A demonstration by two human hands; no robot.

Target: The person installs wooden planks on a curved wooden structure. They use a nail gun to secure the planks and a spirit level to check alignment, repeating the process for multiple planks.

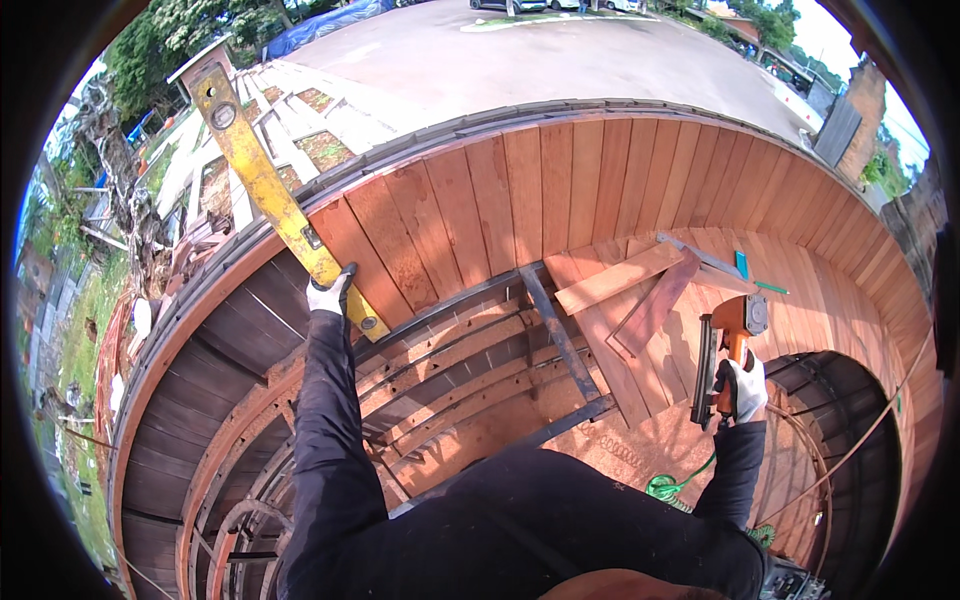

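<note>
My gloved left hand point(330, 290) grips the lower part of a yellow spirit level point(268, 200), which lies slanted across the edge of a curved band of reddish wooden slats point(480, 200). My gloved right hand point(745, 385) holds an orange-and-black nail gun point(735, 330) by its handle. Loose short boards point(618, 275) lie on the wooden deck point(810, 310) left of and above the nail gun, beside a small teal tool point(742, 265).
Curved ribs point(460, 370) and a dark metal bar point(555, 330) span the opening below. A green coiled hose point(665, 487) lies near my right arm. A dark curved recess point(840, 440) is at right. Beyond the rim are paving point(300, 115), trees point(150, 50) and parked cars point(520, 5).
</note>
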